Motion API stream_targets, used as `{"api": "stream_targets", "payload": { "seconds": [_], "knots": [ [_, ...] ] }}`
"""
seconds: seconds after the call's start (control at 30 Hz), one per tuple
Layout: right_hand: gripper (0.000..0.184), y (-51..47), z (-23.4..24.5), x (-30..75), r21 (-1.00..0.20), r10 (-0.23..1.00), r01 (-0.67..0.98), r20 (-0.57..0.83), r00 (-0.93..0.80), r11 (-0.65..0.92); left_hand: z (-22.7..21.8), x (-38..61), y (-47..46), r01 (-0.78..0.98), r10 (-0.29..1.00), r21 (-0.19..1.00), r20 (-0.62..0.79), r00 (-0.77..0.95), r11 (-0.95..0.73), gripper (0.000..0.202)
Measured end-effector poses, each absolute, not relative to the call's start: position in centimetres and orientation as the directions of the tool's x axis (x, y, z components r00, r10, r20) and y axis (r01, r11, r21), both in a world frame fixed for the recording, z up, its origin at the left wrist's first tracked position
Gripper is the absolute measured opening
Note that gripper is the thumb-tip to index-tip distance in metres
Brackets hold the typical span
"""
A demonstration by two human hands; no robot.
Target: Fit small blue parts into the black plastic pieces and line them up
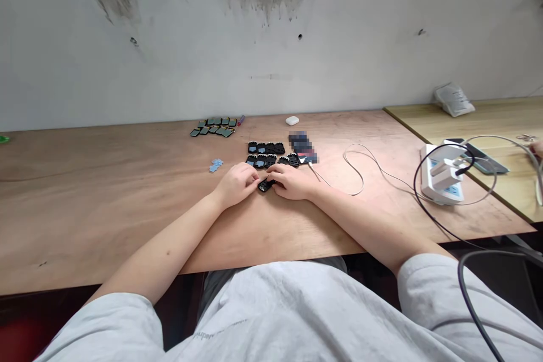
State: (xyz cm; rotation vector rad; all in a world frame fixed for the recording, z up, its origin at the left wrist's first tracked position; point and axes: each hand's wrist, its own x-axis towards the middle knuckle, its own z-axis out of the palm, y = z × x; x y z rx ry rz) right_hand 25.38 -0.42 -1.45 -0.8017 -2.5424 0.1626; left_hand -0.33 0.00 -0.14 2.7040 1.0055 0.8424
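A: What do the fingers hold?
B: Fingers [255, 180] of the left hand [235, 184] and right hand [293, 181] pinch a black part [266, 185], down on the desk [127, 192].
A: How would it handle?
B: Likely light, stiff, fragile; grip its edges. More parts [265, 154] lie just behind.

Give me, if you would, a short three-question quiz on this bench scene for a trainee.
1. True or false: the left hand and right hand both touch the small black part.
2. Which group lies nearest the wall? A green-faced panels; B black-framed parts; C blue pieces.
3. What colour is the cable lying right of the hands?
Key: 1 true; 2 A; 3 white.
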Motion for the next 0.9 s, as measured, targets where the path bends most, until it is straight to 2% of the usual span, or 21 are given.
{"api": "stream_targets", "payload": {
  "seconds": [0.17, 0.47, 0.9],
  "knots": [
    [0.018, -0.1, -1.8, 25.1, -0.292, 0.551, 0.469, 0.384, -0.741, 0.834, -0.7, 0.3, -0.2, 0.502, 0.606, 0.339, 0.449, 0.657, -0.796, 0.018],
    [0.029, 0.2, -1.9, 25.2, -0.293, 0.585, 0.507, 0.359, -0.727, 0.811, -0.6, -0.6, 0.1, 0.413, 0.599, 0.461, 0.397, 0.695, -0.785, 0.022],
    [0.032, 0.4, -1.9, 25.4, -0.318, 0.596, 0.507, 0.357, -0.719, 0.801, -0.7, -1.0, 0.4, 0.440, 0.602, 0.471, 0.277, 0.748, -0.764, 0.033]
  ]
}}
